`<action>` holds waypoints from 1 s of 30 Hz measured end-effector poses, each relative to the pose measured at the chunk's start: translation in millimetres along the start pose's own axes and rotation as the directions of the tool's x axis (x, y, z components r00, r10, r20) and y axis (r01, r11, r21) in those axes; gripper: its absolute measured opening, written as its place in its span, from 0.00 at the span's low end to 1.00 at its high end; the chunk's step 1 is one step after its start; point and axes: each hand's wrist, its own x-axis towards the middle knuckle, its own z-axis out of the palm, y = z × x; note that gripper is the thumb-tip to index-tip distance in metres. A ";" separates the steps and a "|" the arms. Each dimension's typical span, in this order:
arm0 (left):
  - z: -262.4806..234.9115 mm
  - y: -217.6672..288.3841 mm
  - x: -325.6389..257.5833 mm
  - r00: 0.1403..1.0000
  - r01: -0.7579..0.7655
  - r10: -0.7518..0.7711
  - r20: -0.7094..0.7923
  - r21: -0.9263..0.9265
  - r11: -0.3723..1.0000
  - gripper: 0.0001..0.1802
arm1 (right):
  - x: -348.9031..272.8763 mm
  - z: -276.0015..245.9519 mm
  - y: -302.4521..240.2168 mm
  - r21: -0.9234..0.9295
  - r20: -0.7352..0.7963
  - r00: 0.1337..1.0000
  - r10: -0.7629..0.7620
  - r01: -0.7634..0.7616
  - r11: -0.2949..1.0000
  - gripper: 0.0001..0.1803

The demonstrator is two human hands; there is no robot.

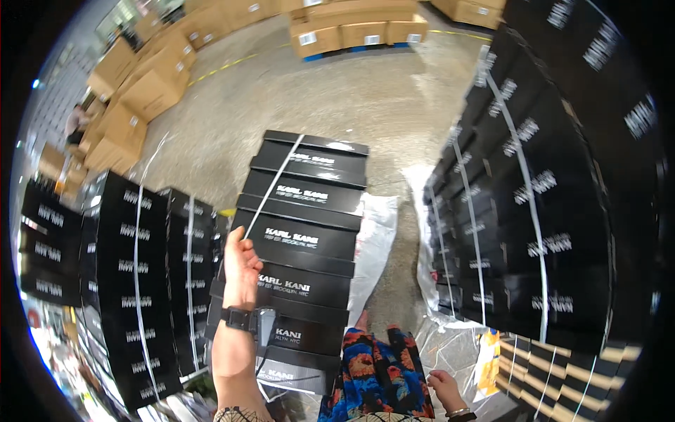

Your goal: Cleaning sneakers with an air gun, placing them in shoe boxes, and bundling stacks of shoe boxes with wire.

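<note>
A tall stack of black shoe boxes [306,243] with white lettering stands before me, leaning a little. A thin white strap [276,181] runs down its front. My left hand [244,261] is closed around this strap, its fingers pointing up by the stack's left side. A dark watch [239,318] is on that wrist; beside it is a grey device [266,326] with a black cord, its kind unclear. Low at the right, my right hand [441,388] hangs apart from the boxes, fingers curled in, with nothing visible in them.
More strapped black box stacks stand at left [130,267] and in a high wall at right [524,190]. White plastic sheeting [376,246] lies on the concrete floor [246,102] beside the stack. Brown cartons [151,84] line the back left; a pallet of cartons [362,34] stands behind. A person [75,125] is far left.
</note>
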 end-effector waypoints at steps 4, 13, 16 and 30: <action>13.9 8.7 -31.3 0.994 0.017 -0.014 0.112 -0.022 1.000 0.25 | -32.4 1.8 39.5 -0.089 -0.082 0.994 -0.069 0.061 0.994 0.17; 26.0 10.1 -169.6 0.941 -0.120 0.091 0.326 0.070 0.990 0.24 | -82.6 18.7 79.1 0.441 0.181 0.950 -0.253 0.151 0.885 0.34; 25.6 5.0 -214.5 0.886 -0.275 0.171 0.430 0.192 0.942 0.24 | -103.1 27.7 59.7 0.472 0.240 0.928 -0.283 0.143 0.870 0.42; -14.2 -42.8 -292.9 0.698 -0.356 -0.065 0.713 0.424 0.833 0.23 | -208.2 121.9 85.4 0.660 0.070 0.946 -0.317 0.194 0.726 0.67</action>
